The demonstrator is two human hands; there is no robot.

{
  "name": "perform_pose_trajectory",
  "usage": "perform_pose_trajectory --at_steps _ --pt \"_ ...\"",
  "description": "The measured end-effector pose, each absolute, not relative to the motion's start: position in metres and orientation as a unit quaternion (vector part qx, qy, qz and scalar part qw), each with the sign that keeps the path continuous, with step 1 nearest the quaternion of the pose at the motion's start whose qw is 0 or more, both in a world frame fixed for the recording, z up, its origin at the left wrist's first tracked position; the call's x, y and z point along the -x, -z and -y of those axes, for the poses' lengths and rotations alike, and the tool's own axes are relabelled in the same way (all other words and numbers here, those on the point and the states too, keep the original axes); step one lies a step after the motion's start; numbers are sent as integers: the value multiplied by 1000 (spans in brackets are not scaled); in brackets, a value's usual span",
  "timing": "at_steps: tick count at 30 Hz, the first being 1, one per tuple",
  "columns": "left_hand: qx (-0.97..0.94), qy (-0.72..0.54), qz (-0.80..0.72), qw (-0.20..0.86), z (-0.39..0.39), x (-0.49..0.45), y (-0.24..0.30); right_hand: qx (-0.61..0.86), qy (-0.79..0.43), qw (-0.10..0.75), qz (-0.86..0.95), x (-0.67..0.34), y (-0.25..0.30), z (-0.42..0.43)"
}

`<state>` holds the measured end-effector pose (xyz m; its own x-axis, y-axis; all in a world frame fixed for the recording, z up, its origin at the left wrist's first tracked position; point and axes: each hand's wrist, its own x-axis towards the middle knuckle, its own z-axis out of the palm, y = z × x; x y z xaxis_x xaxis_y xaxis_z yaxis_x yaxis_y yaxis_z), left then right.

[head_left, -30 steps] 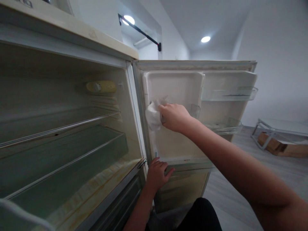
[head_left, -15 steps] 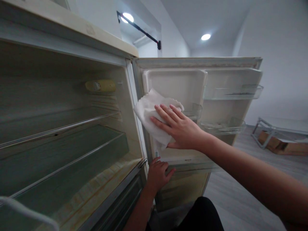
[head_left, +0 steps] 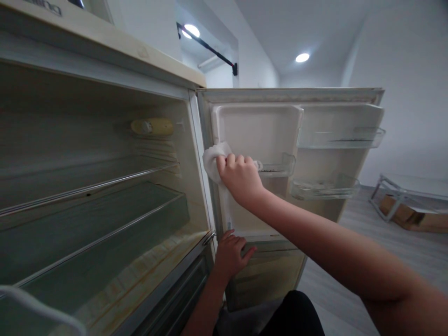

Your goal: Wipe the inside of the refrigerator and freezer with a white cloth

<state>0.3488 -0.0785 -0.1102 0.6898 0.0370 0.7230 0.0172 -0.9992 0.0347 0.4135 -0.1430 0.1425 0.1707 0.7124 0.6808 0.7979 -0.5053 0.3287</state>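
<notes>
Clenched right hand (head_left: 241, 178) on cloth (head_left: 213, 163), at hinge edge of door (head_left: 259, 123).
Cloth bunched, presumably for firmer pressure; left hand (head_left: 230, 255), fingers loosely apart, lower along that edge, likely steadying.

Single head-worn view, wide, wearer's own viewpoint, facing forward and down. Close to open fridge door (head_left: 257, 128) at centre; compartment (head_left: 87, 135) fills left, knee (head_left: 294, 317) juts in at bottom edge, ceiling light (head_left: 302, 57) well beyond.

Free room lies above the cloth (head_left: 212, 162), while a door bin (head_left: 279, 171) obstructs its right.
</notes>
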Motion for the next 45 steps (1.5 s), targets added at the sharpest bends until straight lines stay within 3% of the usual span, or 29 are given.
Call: perform_pose_trajectory --at_steps 6,13,22,39,45 --pt "-919 -395 -2 -4 75 -345 110 722 471 74 501 -412 -130 134" --pt "-917 -398 17 -14 71 -343 110 689 560 17 461 -454 -123 186" --pt "-913 -407 7 -20 73 -350 111 694 564 -29 446 -495 -125 241" --pt "-912 -409 -6 -34 77 -352 111 729 500 128 450 -421 -120 126" --pt "-915 -403 2 -21 73 -347 111 695 534 125 465 -428 -116 142"
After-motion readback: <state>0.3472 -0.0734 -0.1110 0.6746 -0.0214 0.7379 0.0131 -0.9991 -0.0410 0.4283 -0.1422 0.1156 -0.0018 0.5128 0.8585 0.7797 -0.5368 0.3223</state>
